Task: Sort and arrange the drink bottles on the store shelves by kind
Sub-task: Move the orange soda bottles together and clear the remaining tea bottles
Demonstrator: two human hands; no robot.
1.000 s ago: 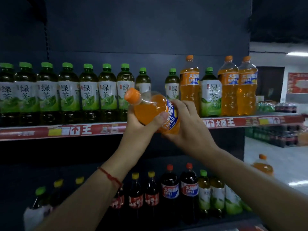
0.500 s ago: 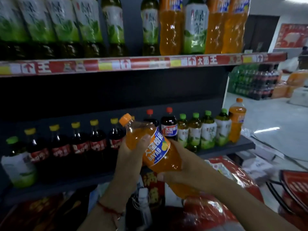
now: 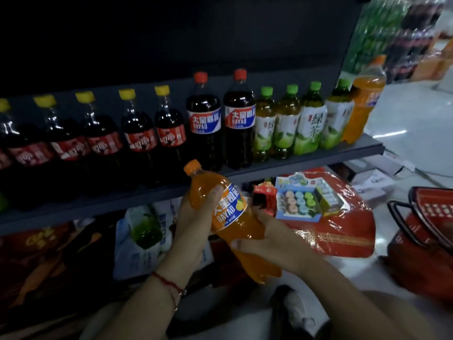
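Step in hand: relocation of orange soda bottle, tilted, below lower shelf front edge. Left hand clasped around upper body; right hand clasped around lower body. Next, probably: placement upright beside lone orange bottle at right end; little free space there.

Orange soda bottle with blue-white label, yellow-capped dark colas, green tea bottles, red basket
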